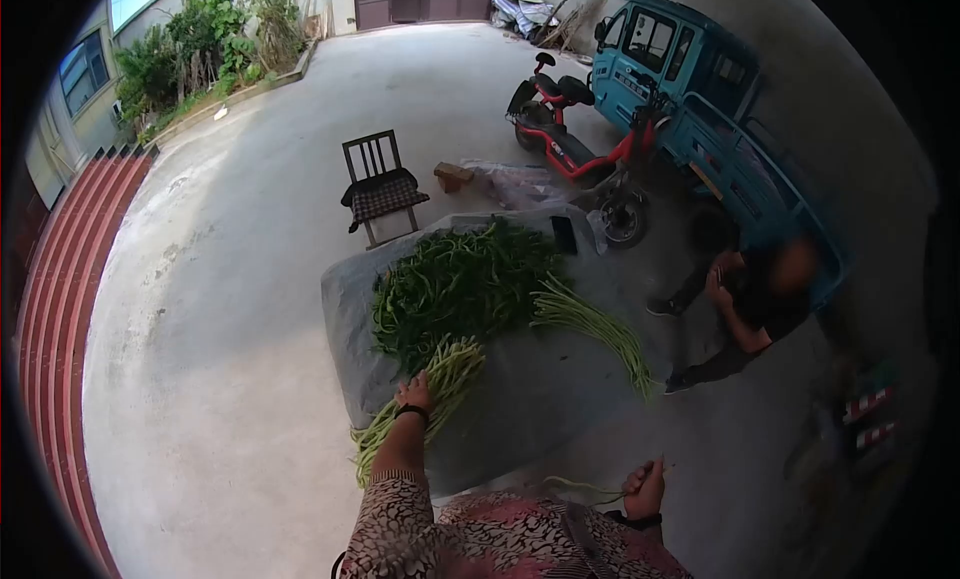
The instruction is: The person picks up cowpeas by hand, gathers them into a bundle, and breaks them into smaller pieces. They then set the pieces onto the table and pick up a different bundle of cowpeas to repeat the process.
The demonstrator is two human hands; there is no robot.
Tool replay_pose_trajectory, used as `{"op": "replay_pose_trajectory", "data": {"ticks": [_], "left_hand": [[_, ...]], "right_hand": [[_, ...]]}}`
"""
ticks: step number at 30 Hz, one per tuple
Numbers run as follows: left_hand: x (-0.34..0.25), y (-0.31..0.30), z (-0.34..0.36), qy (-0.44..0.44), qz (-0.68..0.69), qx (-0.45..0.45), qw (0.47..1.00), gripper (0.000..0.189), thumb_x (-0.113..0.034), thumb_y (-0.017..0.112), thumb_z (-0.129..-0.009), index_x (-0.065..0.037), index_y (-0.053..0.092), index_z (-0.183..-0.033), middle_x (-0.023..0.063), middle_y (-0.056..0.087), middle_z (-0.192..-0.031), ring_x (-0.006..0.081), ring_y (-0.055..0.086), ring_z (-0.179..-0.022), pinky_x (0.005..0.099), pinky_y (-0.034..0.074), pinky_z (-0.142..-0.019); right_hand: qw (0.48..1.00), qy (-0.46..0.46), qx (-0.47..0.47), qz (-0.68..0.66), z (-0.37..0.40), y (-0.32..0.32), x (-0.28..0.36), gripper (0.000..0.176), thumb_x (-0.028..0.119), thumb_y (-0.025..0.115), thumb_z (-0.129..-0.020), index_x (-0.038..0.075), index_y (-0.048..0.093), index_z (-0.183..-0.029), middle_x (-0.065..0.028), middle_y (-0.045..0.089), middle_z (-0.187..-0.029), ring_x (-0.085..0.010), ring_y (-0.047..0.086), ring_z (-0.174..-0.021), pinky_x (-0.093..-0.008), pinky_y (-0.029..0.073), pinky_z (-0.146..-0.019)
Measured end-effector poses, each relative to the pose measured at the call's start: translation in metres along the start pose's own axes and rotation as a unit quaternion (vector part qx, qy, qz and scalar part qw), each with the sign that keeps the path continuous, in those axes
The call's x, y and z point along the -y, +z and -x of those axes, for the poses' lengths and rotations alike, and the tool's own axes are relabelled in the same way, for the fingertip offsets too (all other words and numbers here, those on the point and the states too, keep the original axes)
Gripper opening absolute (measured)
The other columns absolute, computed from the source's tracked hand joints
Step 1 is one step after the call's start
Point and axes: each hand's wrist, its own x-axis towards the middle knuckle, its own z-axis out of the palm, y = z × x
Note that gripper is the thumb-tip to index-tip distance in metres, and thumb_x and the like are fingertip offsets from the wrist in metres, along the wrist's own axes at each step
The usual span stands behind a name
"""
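Concrete yard, outdoors, with a low table (530, 404) under a grey cover right in front of the person wearing the camera.

Closest in, the right hand (645, 489) is down by the patterned sleeve at the near edge of the table. It's closed into a fist around a few thin green stalks (585, 491) that trail off to the left.

A bit further out, the left hand (413, 391), black band on the wrist, is stretched onto the table and lies on top of a pale green bundle (445, 374) that hangs over the near-left edge. The fingers are touching the bundle, but it's too small to tell whether they're clamped on it or just resting there.

Behind that bundle sits a big dark green pile (460, 284) in the middle of the table. A second pale bundle (595, 324) lies to the right of it. There's a black phone (564, 235) near the far edge.

Past the table there's a wooden chair (380, 184) with a checked cushion. Another person (755, 304) is crouched low on the right. Further back there's a red scooter (570, 144) next to a blue three-wheeler (690, 79). Red steps (70, 279) run along the left side.
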Motion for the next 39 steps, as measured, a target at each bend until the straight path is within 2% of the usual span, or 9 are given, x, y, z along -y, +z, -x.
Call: {"op": "replay_pose_trajectory", "data": {"ticks": [2,5,6,15,21,27,30,34,39], "left_hand": [[-0.003,0.017,0.001,-0.01,-0.011,-0.081,0.997,0.055,-0.017,0.057,-0.089,-0.019,0.038,-0.14,0.0112,0.046,-0.131,0.0318,0.042,-0.123,0.0514,0.037,-0.097],[0.02,0.03,0.011,0.018,-0.035,-0.167,0.985,0.029,-0.009,0.056,-0.085,-0.013,0.058,-0.113,0.0094,0.053,-0.109,0.0291,0.049,-0.107,0.0451,0.041,-0.085],[0.021,0.032,0.017,0.046,-0.01,-0.234,0.971,0.013,-0.006,0.054,-0.083,-0.01,0.06,-0.094,0.0087,0.054,-0.098,0.0287,0.05,-0.101,0.0419,0.041,-0.08],[0.038,0.017,0.053,0.092,0.098,-0.284,0.949,0.009,-0.013,0.05,-0.089,-0.011,0.051,-0.098,0.0142,0.062,-0.088,0.0355,0.06,-0.085,0.0467,0.045,-0.071],[-0.002,-0.042,0.154,0.181,0.182,-0.222,0.941,0.021,-0.03,0.049,-0.095,-0.01,0.049,-0.098,0.017,0.062,-0.075,0.0395,0.061,-0.07,0.0493,0.046,-0.058],[-0.062,-0.047,0.263,0.407,0.221,-0.093,0.881,0.013,-0.017,0.053,-0.09,-0.009,0.045,-0.096,0.0151,0.06,-0.081,0.0396,0.06,-0.073,0.045,0.047,-0.057],[-0.07,-0.035,0.282,0.449,0.24,-0.018,0.86,0.017,-0.017,0.053,-0.089,-0.009,0.041,-0.1,0.0157,0.059,-0.08,0.0402,0.06,-0.074,0.0461,0.046,-0.058],[-0.06,-0.019,0.29,0.35,0.241,0.005,0.905,0.014,-0.022,0.046,-0.094,-0.009,0.045,-0.099,0.0166,0.062,-0.08,0.041,0.062,-0.075,0.0482,0.047,-0.061],[-0.012,0.013,0.294,0.245,0.16,0.031,0.956,0.023,-0.03,0.045,-0.095,-0.009,0.047,-0.103,0.0201,0.063,-0.083,0.0426,0.062,-0.077,0.0497,0.046,-0.063]], "right_hand": [[1.0,-0.003,-0.015,0.017,0.006,-0.001,0.004,0.034,0.045,0.044,-0.098,0.016,0.046,-0.08,0.0021,0.044,-0.061,-0.0098,0.039,-0.046,-0.0254,0.032,-0.04],[0.999,0.013,-0.021,0.043,0.033,0.011,-0.003,0.034,0.045,0.044,-0.098,0.016,0.046,-0.08,0.0021,0.044,-0.061,-0.0099,0.039,-0.046,-0.0261,0.032,-0.041],[0.999,0.013,-0.024,0.046,0.034,0.012,-0.003,0.034,0.045,0.044,-0.098,0.015,0.046,-0.08,0.0021,0.044,-0.061,-0.01,0.038,-0.046,-0.0262,0.032,-0.041],[0.994,0.044,0.032,0.094,0.031,0.029,-0.013,0.029,0.041,0.049,-0.097,0.016,0.048,-0.082,0.003,0.044,-0.063,-0.0089,0.038,-0.045,-0.0259,0.031,-0.042],[0.96,0.126,0.143,0.205,0.037,0.08,-0.023,0.015,0.026,0.058,-0.093,0.012,0.054,-0.095,0.0063,0.035,-0.06,-0.0057,0.031,-0.042,-0.0229,0.026,-0.041],[0.9,0.228,0.363,0.082,0.049,0.14,-0.048,0.029,0.032,0.061,-0.092,0.01,0.058,-0.11,0.0083,0.034,-0.06,-0.0041,0.028,-0.045,-0.0207,0.025,-0.043],[0.893,0.271,0.342,0.114,0.048,0.152,-0.065,0.026,0.036,0.061,-0.092,0.01,0.058,-0.099,0.0086,0.033,-0.059,-0.004,0.028,-0.045,-0.0208,0.024,-0.042],[0.891,0.198,0.342,0.225,0.05,0.146,-0.067,0.042,0.052,0.048,-0.094,0.011,0.05,-0.087,0.0054,0.036,-0.06,-0.0051,0.034,-0.048,-0.0227,0.03,-0.046],[0.915,0.01,0.289,0.281,0.016,0.126,-0.055,0.042,0.049,0.042,-0.097,0.01,0.048,-0.085,-0.0004,0.048,-0.068,-0.0113,0.045,-0.055,-0.0274,0.04,-0.056]]}}
